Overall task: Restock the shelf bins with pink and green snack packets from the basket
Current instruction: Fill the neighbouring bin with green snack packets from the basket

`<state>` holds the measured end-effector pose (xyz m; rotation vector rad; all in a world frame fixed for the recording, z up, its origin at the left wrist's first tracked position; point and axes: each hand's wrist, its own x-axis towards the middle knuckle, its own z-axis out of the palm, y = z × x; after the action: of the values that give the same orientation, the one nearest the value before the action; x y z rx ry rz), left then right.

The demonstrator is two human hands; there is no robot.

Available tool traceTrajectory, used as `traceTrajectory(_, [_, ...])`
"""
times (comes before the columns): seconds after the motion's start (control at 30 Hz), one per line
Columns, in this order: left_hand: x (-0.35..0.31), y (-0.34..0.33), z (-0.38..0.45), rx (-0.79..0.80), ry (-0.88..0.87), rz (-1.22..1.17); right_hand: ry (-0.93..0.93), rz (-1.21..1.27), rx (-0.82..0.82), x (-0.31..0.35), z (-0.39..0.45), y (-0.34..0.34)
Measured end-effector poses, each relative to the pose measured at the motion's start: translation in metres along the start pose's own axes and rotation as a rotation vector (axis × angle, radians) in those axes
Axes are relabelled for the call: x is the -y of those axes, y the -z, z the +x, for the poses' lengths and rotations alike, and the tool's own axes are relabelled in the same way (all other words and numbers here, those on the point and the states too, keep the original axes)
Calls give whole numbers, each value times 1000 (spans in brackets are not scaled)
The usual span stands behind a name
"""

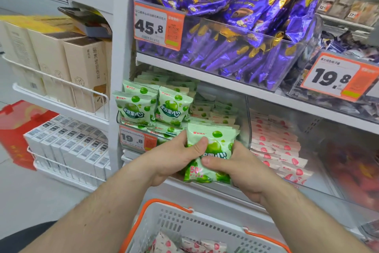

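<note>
A stack of green snack packets is gripped from both sides by my left hand and my right hand, at the front right of the clear green-packet bin. Two green packets stand upright at that bin's front left, with more lying flat behind. The neighbouring clear bin to the right holds pink strawberry packets. Below my arms sits the grey basket with orange handles, with several pink packets in it.
Purple chocolate bags fill the shelf bin above, with price tags 45.8 and 19.8. To the left, a white wire rack holds beige boxes and white barcode boxes. A red box stands on the floor.
</note>
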<state>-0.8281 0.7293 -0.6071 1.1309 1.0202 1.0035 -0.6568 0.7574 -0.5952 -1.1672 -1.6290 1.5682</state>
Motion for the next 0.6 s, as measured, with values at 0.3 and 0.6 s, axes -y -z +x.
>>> traceTrajectory(0.3, [-14, 19, 10, -600, -226, 441, 64, 164, -363, 26, 41, 14])
traceTrajectory(0.6, [-8, 39, 23, -713, -287, 629, 66, 144, -448, 24, 71, 24])
